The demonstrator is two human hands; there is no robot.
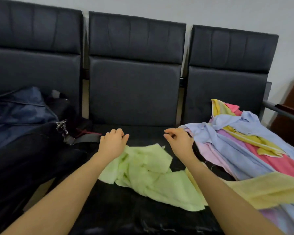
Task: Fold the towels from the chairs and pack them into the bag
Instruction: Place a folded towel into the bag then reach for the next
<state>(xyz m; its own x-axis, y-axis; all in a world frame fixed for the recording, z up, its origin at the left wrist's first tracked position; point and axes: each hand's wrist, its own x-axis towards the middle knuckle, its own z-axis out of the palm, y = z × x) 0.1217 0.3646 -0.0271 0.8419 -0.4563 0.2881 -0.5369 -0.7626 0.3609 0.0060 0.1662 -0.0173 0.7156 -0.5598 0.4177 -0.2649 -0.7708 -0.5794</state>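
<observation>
A crumpled light-green towel point(148, 173) lies on the middle chair seat point(143, 131). My left hand point(113, 143) hovers just past the towel's far left edge, fingers loosely curled, with nothing in it. My right hand point(178, 141) hovers past its far right edge, also loosely curled and holding nothing. A heap of unfolded towels point(241, 143) in light blue, pink, red and yellow covers the right seat. One pale yellow towel point(268, 189) hangs over the seat's front, partly behind my right forearm. The dark blue and black bag point(22, 126) sits on the left seat.
Three black padded chairs stand in a row against a pale wall, their backrests point(134, 92) upright. A metal clip and grey strap point(66, 133) from the bag reach toward the middle seat. A metal armrest point(282, 112) and brown wooden furniture point(292, 116) stand at the far right.
</observation>
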